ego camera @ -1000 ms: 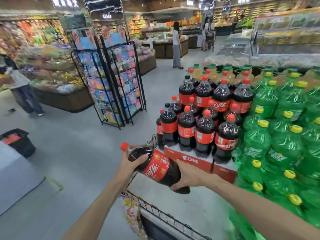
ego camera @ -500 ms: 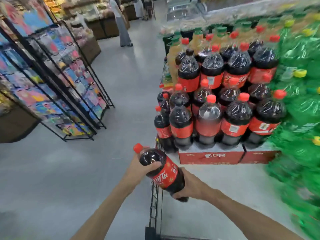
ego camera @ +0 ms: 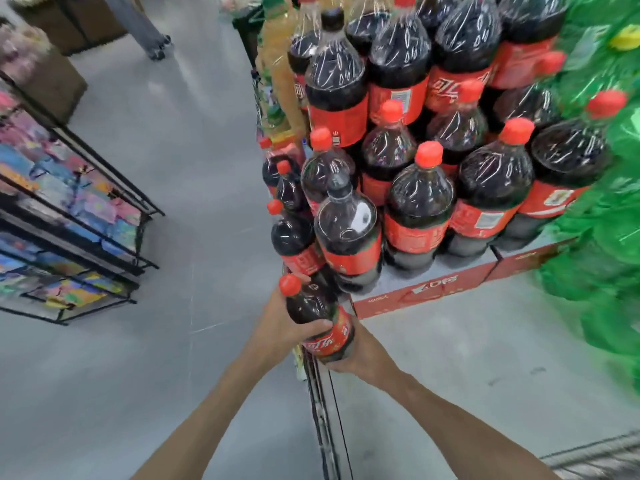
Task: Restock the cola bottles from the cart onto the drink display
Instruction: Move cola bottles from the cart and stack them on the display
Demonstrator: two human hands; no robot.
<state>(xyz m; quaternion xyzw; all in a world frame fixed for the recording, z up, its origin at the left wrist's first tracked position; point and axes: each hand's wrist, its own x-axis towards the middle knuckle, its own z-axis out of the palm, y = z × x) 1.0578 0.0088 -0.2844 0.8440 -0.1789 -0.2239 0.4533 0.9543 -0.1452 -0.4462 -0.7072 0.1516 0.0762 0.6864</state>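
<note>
The left hand's fingers (ego camera: 313, 328) curl over the dark shoulder of a cola bottle (ego camera: 318, 320), just below its neck, while the left hand (ego camera: 277, 327) itself sits behind and to the left of the bottle. The right hand (ego camera: 356, 355) cups the lower end from the near right, its fingers wrapped under the base below the red label. Held this way between both hands, the bottle tilts with its red cap (ego camera: 290, 285) pointing up and away to the left, directly above the wire edge of the cart (ego camera: 323, 410), whose grey bed spreads to the right.

Just beyond the cap stands the drink display (ego camera: 415, 202): rows of large cola bottles with red caps and red labels, stacked in tiers on a red cardboard tray (ego camera: 426, 289). One near bottle has a dark cap (ego camera: 337, 187). Green bottles (ego camera: 609, 209) crowd the right side, blurred. To the far left a black wire rack (ego camera: 69, 216) of colourful packets stands on the grey floor (ego camera: 173, 133).
</note>
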